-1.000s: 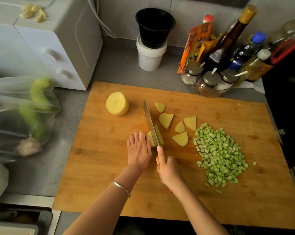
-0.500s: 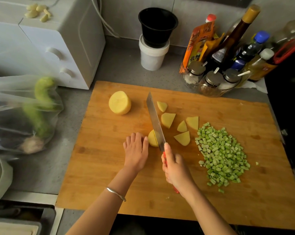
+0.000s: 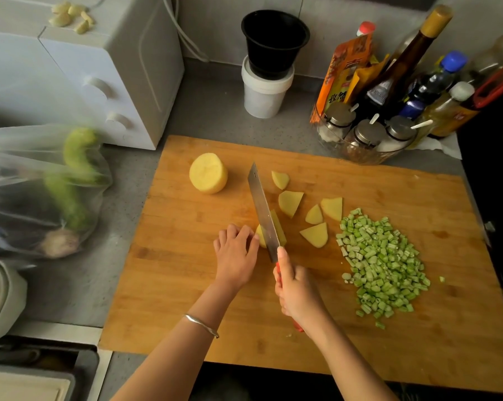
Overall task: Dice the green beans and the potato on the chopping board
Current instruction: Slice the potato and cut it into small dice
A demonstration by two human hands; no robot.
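Observation:
A wooden chopping board [image 3: 418,337] fills the middle of the counter. Diced green beans [image 3: 380,261] lie in a heap on its right. A peeled potato half [image 3: 208,173] stands at the board's far left, with several cut potato wedges [image 3: 290,202] between it and the beans. My left hand [image 3: 235,256] holds a small potato piece [image 3: 261,235] with curled fingers. My right hand [image 3: 295,290] grips the red handle of a cleaver [image 3: 262,211], forefinger along the spine. The blade is down through the potato piece, and a slice [image 3: 279,227] leans on its right side.
A white appliance [image 3: 105,82] stands at the back left, with a clear bag of vegetables [image 3: 50,192] in front of it. A black cup stacked on a white tub [image 3: 266,91] and a cluster of sauce bottles and spice jars [image 3: 389,111] line the back. A stove [image 3: 493,198] borders the right.
The cleaver rose off the potato piece, shifted slightly left and came down again, leaving a new slice against the blade. My left hand moved back a little along the piece.

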